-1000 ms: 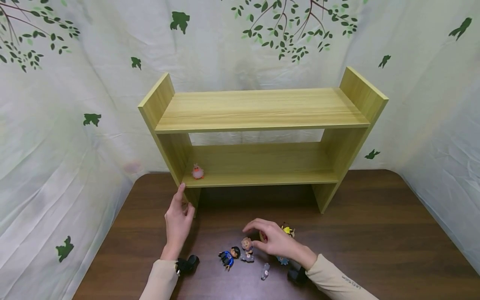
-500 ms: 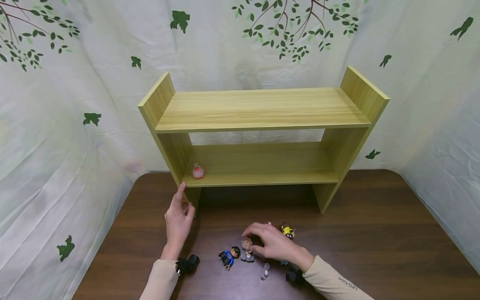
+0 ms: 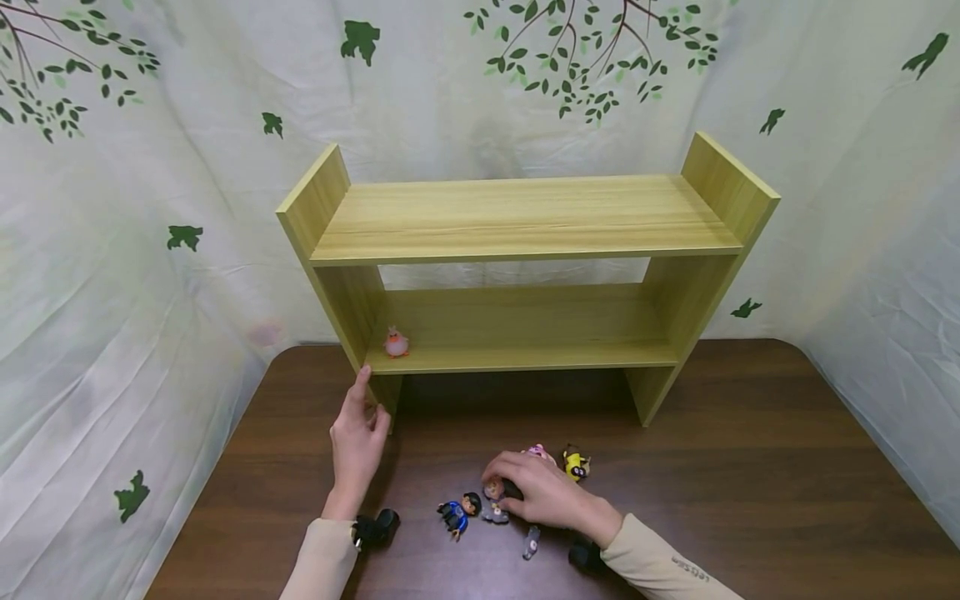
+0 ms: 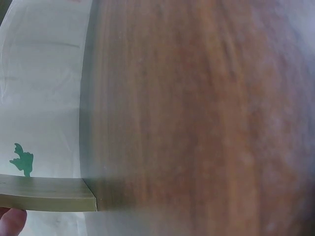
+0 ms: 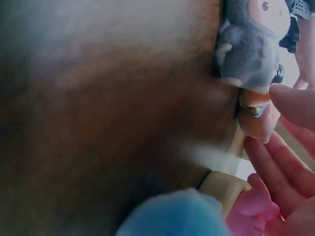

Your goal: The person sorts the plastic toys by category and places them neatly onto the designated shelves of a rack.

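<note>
In the head view my right hand (image 3: 543,492) curls over a small brown-haired figurine (image 3: 493,490) lying on the table. In the right wrist view thumb and fingertips pinch the figurine's tan, rounded head (image 5: 256,125); a grey toy with a peach face (image 5: 248,44) is just beside it. My left hand (image 3: 356,437) rests its extended index finger against the left side board of the wooden shelf (image 3: 517,358). In the left wrist view a fingertip (image 4: 12,221) touches the board's edge. A pink chick figurine (image 3: 396,342) stands at the left end of the middle shelf.
A black-haired figurine in blue (image 3: 457,512) lies left of my right hand. Past it lie a pink toy (image 3: 540,452) and a yellow-clad toy (image 3: 576,463). A small grey toy (image 3: 531,542) lies nearer. A light-blue toy (image 5: 172,216) is close to the right wrist camera.
My right hand has moved slightly left and its fingers have closed around the brown-haired figurine, uncovering more of the pink and yellow toys. The left hand stays in place.
</note>
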Demonstrator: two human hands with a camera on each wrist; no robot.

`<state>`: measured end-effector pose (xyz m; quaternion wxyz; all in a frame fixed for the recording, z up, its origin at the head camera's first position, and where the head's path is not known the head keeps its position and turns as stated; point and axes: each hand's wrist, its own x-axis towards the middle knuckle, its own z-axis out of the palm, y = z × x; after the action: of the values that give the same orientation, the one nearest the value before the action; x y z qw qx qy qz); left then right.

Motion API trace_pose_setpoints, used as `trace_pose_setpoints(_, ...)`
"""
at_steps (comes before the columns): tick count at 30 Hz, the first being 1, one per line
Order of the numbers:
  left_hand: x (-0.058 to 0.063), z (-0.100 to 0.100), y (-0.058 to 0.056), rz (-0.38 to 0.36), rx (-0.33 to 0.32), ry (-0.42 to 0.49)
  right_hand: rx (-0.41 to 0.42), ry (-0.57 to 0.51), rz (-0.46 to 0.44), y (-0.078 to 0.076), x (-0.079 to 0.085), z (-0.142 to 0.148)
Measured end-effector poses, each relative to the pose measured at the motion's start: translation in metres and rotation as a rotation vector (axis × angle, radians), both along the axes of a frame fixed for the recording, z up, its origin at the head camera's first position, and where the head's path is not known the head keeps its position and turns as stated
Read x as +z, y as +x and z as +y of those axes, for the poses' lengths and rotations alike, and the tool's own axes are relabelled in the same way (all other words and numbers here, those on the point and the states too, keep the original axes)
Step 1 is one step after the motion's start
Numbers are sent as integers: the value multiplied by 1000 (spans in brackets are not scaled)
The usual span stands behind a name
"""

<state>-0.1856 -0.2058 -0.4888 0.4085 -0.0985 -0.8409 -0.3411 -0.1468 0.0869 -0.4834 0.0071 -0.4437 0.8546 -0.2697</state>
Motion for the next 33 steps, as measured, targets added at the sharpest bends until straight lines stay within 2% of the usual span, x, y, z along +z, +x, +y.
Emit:
trace_pose_setpoints(8, -1, 0, 0, -1, 8, -9, 1, 22, 51, -1, -3, -2)
trace_pose_setpoints(14, 0, 1, 1, -5, -2, 0, -22, -29, -21, -1, -1, -1)
trace_pose_setpoints(18, 1, 1, 1, 0, -4, 2, -38, -90, -19, -1, 3, 0)
trace_pose_setpoints(25, 0, 0, 1, 1, -4, -4, -9, -241, 70, -4, 10, 4)
trace_pose_setpoints(33, 0, 0, 0, 5, -2, -5, 26, -399, 18, -5, 19, 7)
